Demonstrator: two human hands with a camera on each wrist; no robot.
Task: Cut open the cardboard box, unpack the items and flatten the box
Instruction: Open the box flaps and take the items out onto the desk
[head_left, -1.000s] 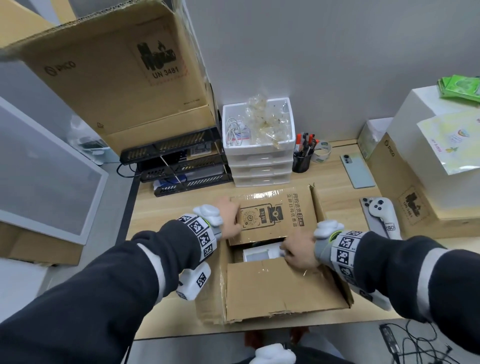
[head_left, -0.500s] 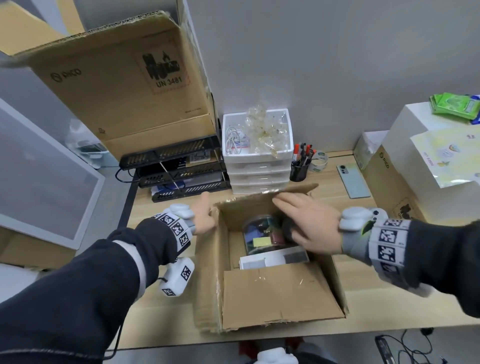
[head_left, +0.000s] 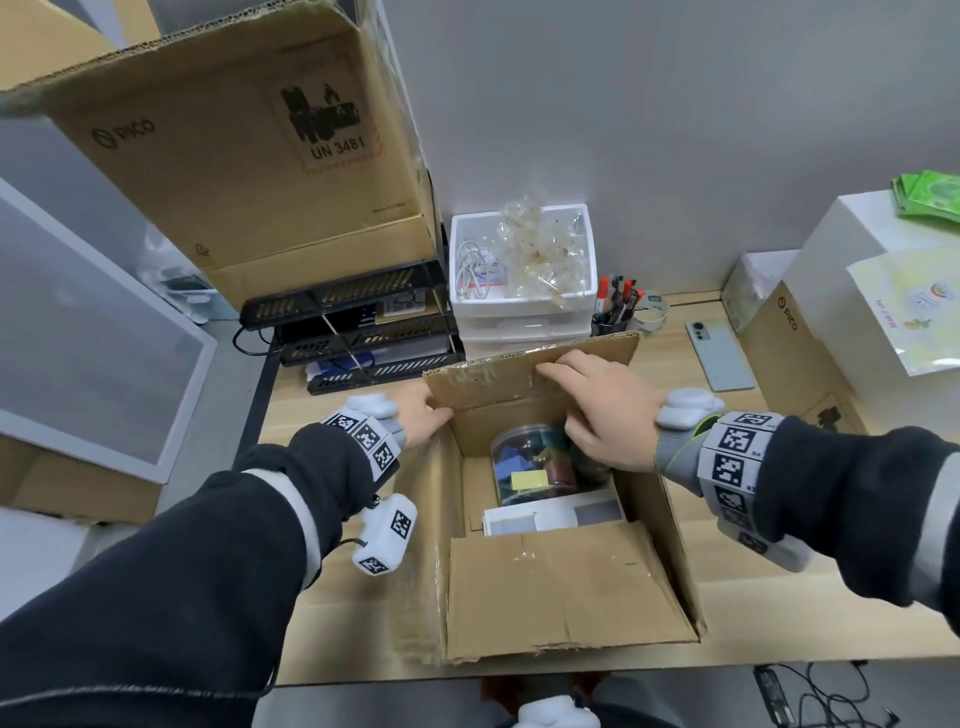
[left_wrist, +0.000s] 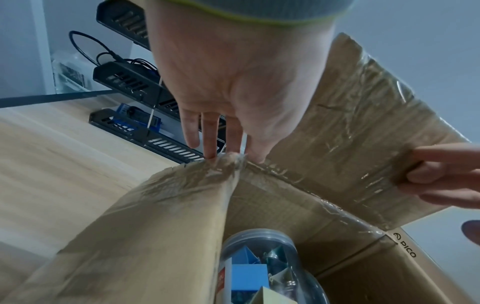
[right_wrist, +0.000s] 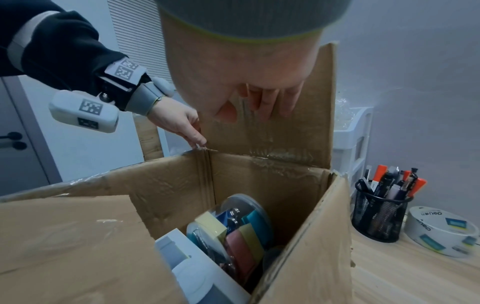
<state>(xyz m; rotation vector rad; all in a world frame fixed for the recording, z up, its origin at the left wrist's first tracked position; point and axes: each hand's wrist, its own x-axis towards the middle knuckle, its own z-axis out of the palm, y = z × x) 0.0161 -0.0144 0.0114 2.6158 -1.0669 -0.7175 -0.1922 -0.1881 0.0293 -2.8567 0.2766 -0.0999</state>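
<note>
Cardboard far flap: our right hand (head_left: 605, 413) lies on the brown, tape-streaked far flap (head_left: 524, 376) of the open box, fingers straight, thumb hooked under its near face, pushing it back so the opening stays clear.
Left hand: our left hand (head_left: 415, 415) pinches the box's far-left corner with its fingertips (left_wrist: 210, 152), steadying the walls against that push.
Box: the brown corrugated cardboard box (head_left: 550, 592) sits on the pale wooden desk (head_left: 670, 358), mouth up, long axis running away from us; the near flap is folded inward.
Contents: a clear plastic jar of coloured blocks (head_left: 530, 462) lies on its side, probably lid toward the far-left corner, beside a white flat carton (head_left: 550, 514).
</note>
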